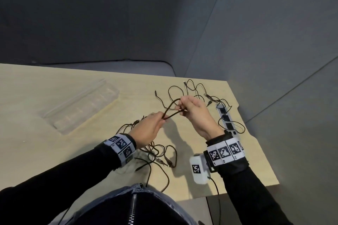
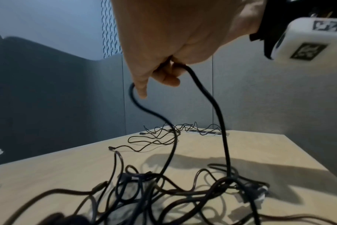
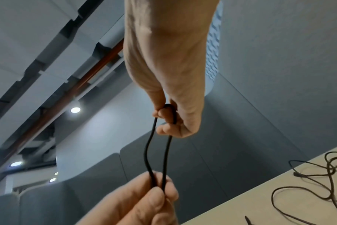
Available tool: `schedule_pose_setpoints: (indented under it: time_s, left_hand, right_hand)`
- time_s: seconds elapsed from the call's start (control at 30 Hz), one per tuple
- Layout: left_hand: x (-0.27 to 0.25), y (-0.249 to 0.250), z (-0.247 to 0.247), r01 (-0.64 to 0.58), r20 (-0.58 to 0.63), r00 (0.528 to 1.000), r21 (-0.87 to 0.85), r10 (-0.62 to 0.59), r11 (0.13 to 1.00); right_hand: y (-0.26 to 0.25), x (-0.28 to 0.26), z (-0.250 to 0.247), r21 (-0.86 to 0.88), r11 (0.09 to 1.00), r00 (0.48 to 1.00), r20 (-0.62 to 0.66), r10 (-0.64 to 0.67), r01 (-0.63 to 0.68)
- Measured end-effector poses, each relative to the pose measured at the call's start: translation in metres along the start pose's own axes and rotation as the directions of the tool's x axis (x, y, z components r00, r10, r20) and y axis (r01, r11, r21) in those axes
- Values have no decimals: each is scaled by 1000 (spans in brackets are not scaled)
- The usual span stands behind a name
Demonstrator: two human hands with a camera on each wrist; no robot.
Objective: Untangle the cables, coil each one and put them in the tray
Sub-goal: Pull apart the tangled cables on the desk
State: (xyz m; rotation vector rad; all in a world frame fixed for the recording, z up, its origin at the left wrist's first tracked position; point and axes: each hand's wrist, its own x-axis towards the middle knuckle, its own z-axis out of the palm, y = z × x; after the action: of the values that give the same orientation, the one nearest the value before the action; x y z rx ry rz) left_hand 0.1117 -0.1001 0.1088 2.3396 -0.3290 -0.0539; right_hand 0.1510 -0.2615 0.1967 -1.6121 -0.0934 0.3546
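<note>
Cables, black, several, tangled: one length lifted clear of the worktop (image 1: pixel 54 82) and doubled into a narrow loop (image 1: pixel 171 108) held between both hands.

Right hand (image 1: pixel 194 115): grip pressed onto the far bend of the loop, the cable wrapped over a curled finger and held by the thumb. Left hand (image 1: pixel 148 128): grip pinching the two strands of the loop together between thumb and fingertips. Both hands are raised above the worktop.

From the left hand's grip, two strands hang down into the near tangle (image 1: pixel 157 153), a dense knot of dark leads with plugs, lying just below the left wrist. A second, looser heap (image 1: pixel 197 91) lies further off behind the right hand, partly draped over a white power strip (image 1: pixel 226 120) near the worktop's right edge. Whether the two heaps are joined cannot be told.

Tray (image 1: pixel 82 104): clear plastic, ribbed floor, on the worktop well apart to the left; no cable is in it.

Step in hand, by judgement: the start of coiling a first cable, with only one turn formed. Most of its length is apparently buried in the near tangle.

Next move calls for drawing more cable up from the knot without tightening it, freeing crossings as they appear, and laying each new turn beside the first while the right hand keeps the bend from springing open.
</note>
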Motion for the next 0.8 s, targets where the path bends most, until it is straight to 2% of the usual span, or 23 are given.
schedule_pose_setpoints:
  time_s: [0.13,0.23,0.3,0.43,0.5,0.53,0.57,0.6,0.63,0.67,0.7,0.73,0.77,0.8]
  left_hand:
    - [-2,-14,-3,75,55,995,44,-77,996]
    - [-1,-22,-5,11,21,1000,76,-12,997]
    - [1,-22,-7,-48,-7,999,153,50,987]
    - [9,-14,-18,-99,-75,990,222,118,970]
    - [13,-11,-23,-90,-102,988,226,116,970]
    - [14,-10,-27,-69,-121,989,166,90,984]
    - [14,-9,-30,-53,-148,987,90,66,995]
    - [14,-8,-33,-42,-177,983,28,47,999]
    - [13,-9,-36,-45,-200,979,-4,43,999]
    - [11,-8,-39,-56,-209,977,-11,52,998]
    - [10,-8,-42,-76,-208,976,-13,71,997]
    - [10,-7,-43,-102,-204,974,-11,98,995]
    - [10,-5,-43,-131,-205,971,-10,126,991]
    - [11,-1,-43,-158,-209,966,-11,152,987]
  right_hand:
    - [-26,0,-19,324,944,983,-181,-3,62]
    - [-53,4,-44,557,822,966,-256,31,121]
    - [-66,6,-58,634,754,954,-299,34,171]
    - [-84,13,-75,646,713,918,-395,10,271]
    - [-90,15,-77,570,765,894,-448,-17,300]
    - [-90,18,-77,447,842,868,-494,-49,302]
    - [-90,20,-76,237,932,832,-545,-105,273]
    - [-89,20,-76,-25,978,802,-569,-183,205]
    - [-86,20,-76,-300,948,780,-568,-265,104]
    - [-82,18,-75,-548,837,760,-540,-361,8]
    - [-78,14,-70,-731,682,745,-460,-483,-10]
    - [-76,8,-61,-864,501,729,-306,-613,59]
    - [-74,1,-49,-936,308,735,-86,-672,172]
    - [-70,-2,-36,-953,140,779,128,-614,267]
